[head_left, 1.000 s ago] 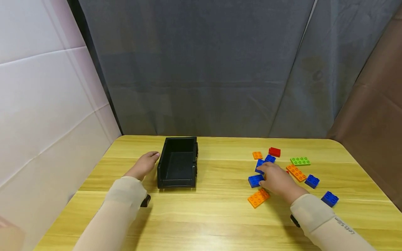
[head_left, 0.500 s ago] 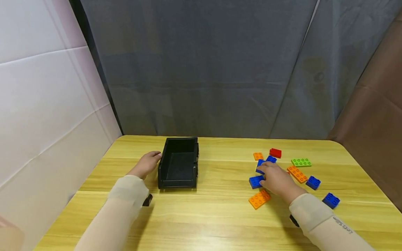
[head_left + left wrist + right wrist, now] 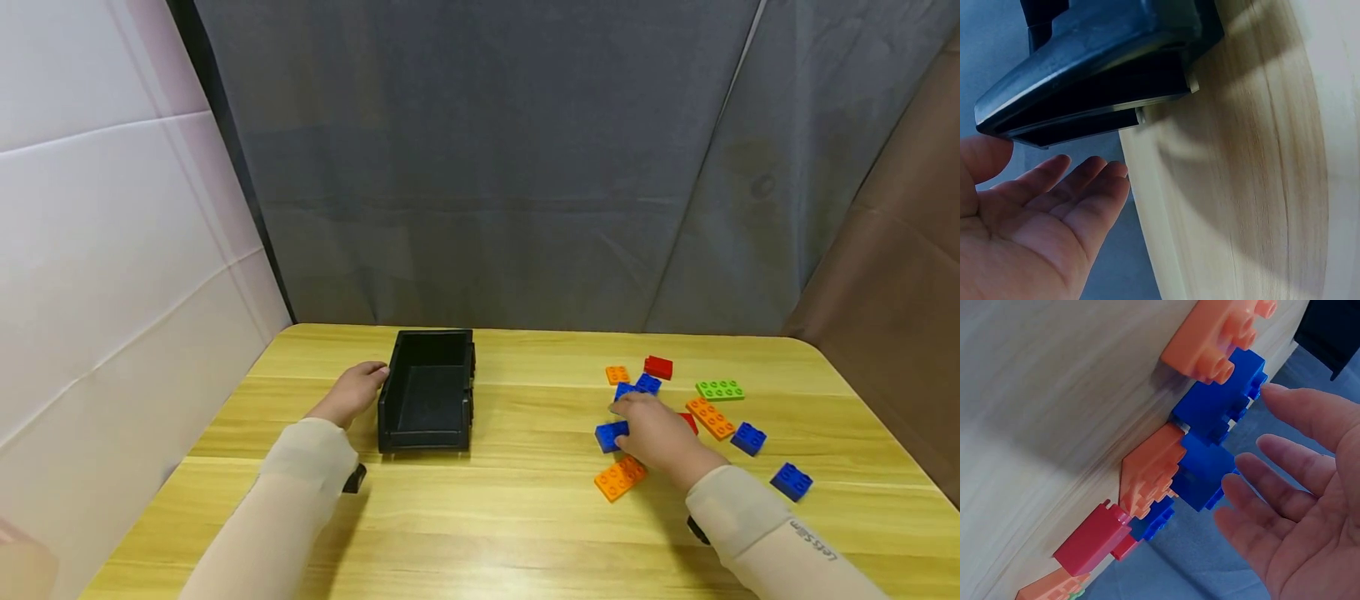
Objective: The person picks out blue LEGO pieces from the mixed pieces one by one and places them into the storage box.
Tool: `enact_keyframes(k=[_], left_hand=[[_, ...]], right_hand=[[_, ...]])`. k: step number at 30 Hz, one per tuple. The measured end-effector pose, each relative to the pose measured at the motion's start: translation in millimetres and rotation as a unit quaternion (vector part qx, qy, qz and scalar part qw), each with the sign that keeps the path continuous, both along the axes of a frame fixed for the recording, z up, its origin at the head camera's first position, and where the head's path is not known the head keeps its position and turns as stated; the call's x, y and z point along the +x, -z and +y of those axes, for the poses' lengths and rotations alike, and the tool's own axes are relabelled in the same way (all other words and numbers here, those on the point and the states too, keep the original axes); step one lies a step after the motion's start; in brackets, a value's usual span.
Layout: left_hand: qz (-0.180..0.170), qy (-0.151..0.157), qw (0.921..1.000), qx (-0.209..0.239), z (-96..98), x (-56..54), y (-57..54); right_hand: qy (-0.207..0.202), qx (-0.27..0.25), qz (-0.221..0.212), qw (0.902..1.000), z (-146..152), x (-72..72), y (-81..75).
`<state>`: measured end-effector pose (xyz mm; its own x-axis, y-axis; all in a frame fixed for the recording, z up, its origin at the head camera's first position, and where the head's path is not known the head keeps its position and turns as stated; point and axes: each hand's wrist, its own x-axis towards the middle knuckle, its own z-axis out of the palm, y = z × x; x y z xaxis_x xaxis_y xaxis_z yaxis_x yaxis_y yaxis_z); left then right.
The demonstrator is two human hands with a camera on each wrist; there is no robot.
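Observation:
My left hand is beside a black open-topped bin, palm turned toward it, fingers loosely extended. In the left wrist view its thumb touches the bin's lower edge while the other fingers are apart from it. Over the loose toy bricks on the right, my right hand hovers with nothing in its grasp. Its relaxed fingers face a blue brick in the right wrist view, with the thumb tip near another blue brick. An orange brick lies just in front of this hand.
Around the right hand lie a red brick, a longer orange brick, a green brick and several blue ones. Farther back are a small orange brick and a red brick. A grey curtain hangs behind the table.
My right hand has shifted slightly toward me over the bricks, and more of the red brick beside it shows. The left hand stays by the bin.

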<state>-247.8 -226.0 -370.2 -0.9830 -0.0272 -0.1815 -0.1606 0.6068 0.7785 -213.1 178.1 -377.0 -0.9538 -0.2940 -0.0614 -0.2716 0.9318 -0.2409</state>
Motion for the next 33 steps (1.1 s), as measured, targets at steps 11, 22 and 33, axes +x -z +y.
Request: enact_keyframes(k=[11, 22, 33], left_hand=[[-0.008, 0.015, 0.9998, 0.008, -1.7, 0.0, 0.3], [-0.015, 0.024, 0.9995, 0.013, -3.0, -2.8, -0.3], [0.002, -0.010, 0.9982, 0.060, 4.3, -0.3, 4.1]], right_hand=[[-0.010, 0.005, -0.027, 0.9996, -0.8, -2.1, 7.8], [-0.006, 0.013, -0.049, 0.9987, -4.8, -5.8, 14.5], [-0.014, 0.015, -0.041, 0.9989, -5.8, -7.0, 16.8]])
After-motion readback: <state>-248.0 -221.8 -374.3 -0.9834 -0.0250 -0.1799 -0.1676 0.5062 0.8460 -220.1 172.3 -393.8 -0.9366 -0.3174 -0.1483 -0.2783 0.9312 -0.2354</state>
